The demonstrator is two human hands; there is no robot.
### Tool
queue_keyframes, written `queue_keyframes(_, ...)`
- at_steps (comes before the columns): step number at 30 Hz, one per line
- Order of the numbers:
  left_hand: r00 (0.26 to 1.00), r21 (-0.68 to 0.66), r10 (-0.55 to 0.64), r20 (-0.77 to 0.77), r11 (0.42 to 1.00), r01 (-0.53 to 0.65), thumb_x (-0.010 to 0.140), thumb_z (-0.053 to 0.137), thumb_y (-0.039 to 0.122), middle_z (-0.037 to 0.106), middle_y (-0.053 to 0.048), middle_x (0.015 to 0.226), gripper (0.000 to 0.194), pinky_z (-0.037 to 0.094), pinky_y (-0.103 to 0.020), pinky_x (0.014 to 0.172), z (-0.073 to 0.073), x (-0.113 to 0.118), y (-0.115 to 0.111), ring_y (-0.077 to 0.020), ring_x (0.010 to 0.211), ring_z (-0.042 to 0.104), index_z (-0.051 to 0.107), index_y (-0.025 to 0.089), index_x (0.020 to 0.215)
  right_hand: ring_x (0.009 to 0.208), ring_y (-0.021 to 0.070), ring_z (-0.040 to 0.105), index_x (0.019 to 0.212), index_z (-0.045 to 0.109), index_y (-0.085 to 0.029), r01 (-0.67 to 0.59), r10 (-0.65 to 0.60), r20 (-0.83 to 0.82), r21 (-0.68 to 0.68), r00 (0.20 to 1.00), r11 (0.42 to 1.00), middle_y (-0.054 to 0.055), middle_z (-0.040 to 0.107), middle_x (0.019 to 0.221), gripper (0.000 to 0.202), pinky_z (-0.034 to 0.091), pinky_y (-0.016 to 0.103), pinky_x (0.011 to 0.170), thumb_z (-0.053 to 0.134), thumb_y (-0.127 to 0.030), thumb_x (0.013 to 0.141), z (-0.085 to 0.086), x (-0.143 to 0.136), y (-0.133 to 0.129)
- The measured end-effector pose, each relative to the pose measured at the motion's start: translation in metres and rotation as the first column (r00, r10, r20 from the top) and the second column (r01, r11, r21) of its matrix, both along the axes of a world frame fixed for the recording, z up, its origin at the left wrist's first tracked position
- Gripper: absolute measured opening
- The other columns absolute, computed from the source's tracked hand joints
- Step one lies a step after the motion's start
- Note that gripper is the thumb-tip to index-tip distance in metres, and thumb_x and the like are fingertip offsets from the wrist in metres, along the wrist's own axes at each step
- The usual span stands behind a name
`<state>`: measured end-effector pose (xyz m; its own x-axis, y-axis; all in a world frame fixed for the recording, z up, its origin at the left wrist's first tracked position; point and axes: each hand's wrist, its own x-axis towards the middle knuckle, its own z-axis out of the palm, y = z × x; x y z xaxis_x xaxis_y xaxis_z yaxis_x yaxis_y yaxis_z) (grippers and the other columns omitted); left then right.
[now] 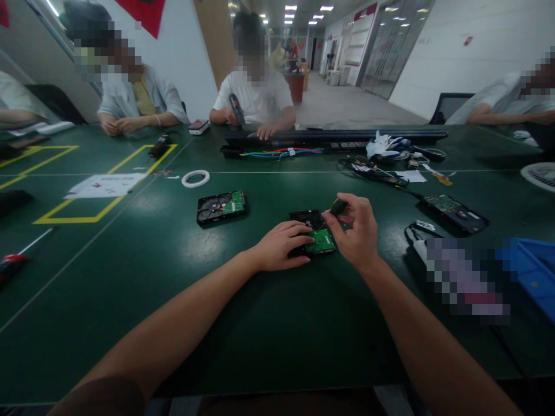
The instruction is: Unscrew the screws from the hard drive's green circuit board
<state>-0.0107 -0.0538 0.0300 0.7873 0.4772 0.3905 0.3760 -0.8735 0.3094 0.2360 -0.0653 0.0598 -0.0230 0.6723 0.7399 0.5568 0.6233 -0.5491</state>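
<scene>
So, your left hand (280, 247) partly hides the drive (322, 241), fingers spread on it; right hand (359, 234) pinches a dark-handled tool (339, 207), tip obscured.

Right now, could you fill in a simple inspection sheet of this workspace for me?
Surface: green table, yellow outlines at its left.
Job's things: hard drive under the left hand; second drive to its left.
Hands: left hand rests on the first drive; right hand grips a dark handle, probably a screwdriver's, tip unclear.
Clutter: tape roll, paper, white gloves, red-handled screwdriver.
Cables: coloured wires along the far side; black cables right of them.
Surroundings: people seated around the table; one opposite holds a power tool.
</scene>
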Motion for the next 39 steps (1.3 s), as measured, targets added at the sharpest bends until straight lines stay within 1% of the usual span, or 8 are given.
queue_keyframes(6,1.000,0.004,-0.008,0.023,1.000,0.008,0.098,0.073,0.050,0.064,-0.014,0.149,0.049,0.044,-0.059,0.122,-0.002,0.000,0.001,-0.0365,0.144,0.055,0.068,0.023,0.138,0.108,0.0251,0.075,0.147,0.052,-0.036,-0.022,0.021,0.010,0.015,1.000,1.000,0.007,0.065,0.132,0.055,0.071,0.044,0.087,0.071,-0.026,0.097,-0.005,0.001,0.002)
queue_keyframes(10,1.000,0.018,-0.008,0.028,1.000,0.007,0.099,0.073,0.050,0.064,-0.014,0.148,0.048,0.044,-0.058,0.121,-0.003,0.001,0.001,-0.0360,0.142,0.056,0.068,0.022,0.138,0.108,0.0251,0.077,0.154,0.046,-0.034,-0.100,0.099,-0.031,-0.016,0.995,0.995,0.010,0.065,0.140,0.056,0.069,0.047,0.095,0.063,-0.024,0.101,-0.007,-0.002,0.001)
queue_keyframes(15,1.000,0.026,-0.005,0.020,1.000,0.005,0.099,0.072,0.050,0.064,-0.014,0.149,0.048,0.044,-0.058,0.121,-0.004,0.001,0.001,-0.0357,0.142,0.056,0.068,0.022,0.138,0.109,0.0244,0.077,0.161,0.037,-0.036,-0.171,0.169,-0.037,-0.037,0.985,0.985,0.010,0.063,0.143,0.062,0.069,0.048,0.095,0.055,-0.022,0.104,-0.003,-0.004,-0.003)
queue_keyframes(22,1.000,0.029,-0.007,-0.001,1.000,0.007,0.100,0.071,0.049,0.062,-0.014,0.151,0.047,0.044,-0.057,0.121,-0.001,0.000,0.001,-0.0357,0.143,0.055,0.068,0.021,0.138,0.107,0.0260,0.069,0.147,0.057,-0.037,0.030,-0.035,0.059,0.078,0.998,0.997,0.008,0.063,0.127,0.053,0.072,0.043,0.078,0.073,-0.031,0.097,0.001,-0.002,0.000)
queue_keyframes(28,1.000,0.040,0.000,0.006,0.999,-0.001,0.100,0.071,0.050,0.063,-0.014,0.150,0.047,0.044,-0.056,0.121,-0.003,0.000,0.001,-0.0353,0.142,0.055,0.068,0.021,0.137,0.105,0.0237,0.076,0.155,0.049,-0.037,-0.073,0.073,0.021,-0.009,0.997,0.997,0.007,0.067,0.132,0.055,0.071,0.044,0.090,0.062,-0.026,0.103,-0.004,-0.001,0.000)
queue_keyframes(33,1.000,0.038,-0.006,0.005,0.999,0.006,0.100,0.071,0.050,0.063,-0.014,0.150,0.047,0.045,-0.056,0.121,-0.002,0.000,0.001,-0.0349,0.142,0.056,0.068,0.022,0.138,0.105,0.0219,0.078,0.162,0.038,-0.036,-0.156,0.156,-0.013,-0.043,0.988,0.987,0.010,0.063,0.145,0.061,0.068,0.045,0.097,0.054,-0.022,0.105,-0.002,-0.005,-0.003)
queue_keyframes(36,1.000,0.032,-0.006,0.013,0.999,0.006,0.100,0.071,0.049,0.063,-0.014,0.149,0.046,0.044,-0.058,0.121,-0.001,0.001,0.000,-0.0351,0.142,0.056,0.068,0.022,0.138,0.107,0.0225,0.075,0.160,0.042,-0.035,-0.123,0.124,0.008,-0.023,0.992,0.992,0.010,0.062,0.143,0.059,0.069,0.043,0.091,0.057,-0.023,0.104,0.002,-0.005,-0.004)
queue_keyframes(39,1.000,0.022,-0.002,0.013,1.000,0.001,0.099,0.072,0.049,0.063,-0.014,0.149,0.047,0.044,-0.058,0.120,-0.001,0.001,0.000,-0.0355,0.143,0.055,0.068,0.022,0.137,0.108,0.0241,0.071,0.149,0.055,-0.035,-0.014,0.011,0.059,0.048,0.998,0.999,0.008,0.063,0.131,0.052,0.070,0.041,0.082,0.068,-0.028,0.099,0.003,-0.003,-0.003)
